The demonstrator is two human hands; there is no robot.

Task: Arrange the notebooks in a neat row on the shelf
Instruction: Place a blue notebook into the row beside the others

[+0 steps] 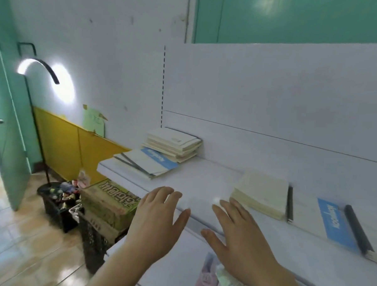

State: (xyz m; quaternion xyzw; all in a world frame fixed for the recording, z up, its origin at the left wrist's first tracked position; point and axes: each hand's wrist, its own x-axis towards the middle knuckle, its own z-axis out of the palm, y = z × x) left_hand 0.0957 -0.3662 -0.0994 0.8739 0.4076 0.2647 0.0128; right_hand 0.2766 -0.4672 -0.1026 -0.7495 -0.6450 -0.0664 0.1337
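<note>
Notebooks lie on the white shelf (203, 178) in four groups, not yet in a row. At the far left, a cream stack (172, 144) sits against the back panel, its lowest books overlapping a flat pile with a blue-banded cover (147, 162) near the shelf's left end. To the right, well apart from these, a second cream stack (262, 192) lies flat with a dark spine just beside its right edge. Farther right is a blue-banded notebook (331, 222) with a dark binding along its right side, its long axis running from near to far.

Both hands hover over the shelf's near edge, between the left and right groups, and hold nothing. The left hand (158, 217) is spread, fingers straight and apart. The right hand (238, 227) is likewise flat and apart, its fingertips (220, 202) near the second cream stack's near-left corner but not touching it.

That stack lies just right of and beyond the right hand, so the right hand is plainly the nearer one. The left-hand piles lie well beyond the left hand, up and to the left.
</note>
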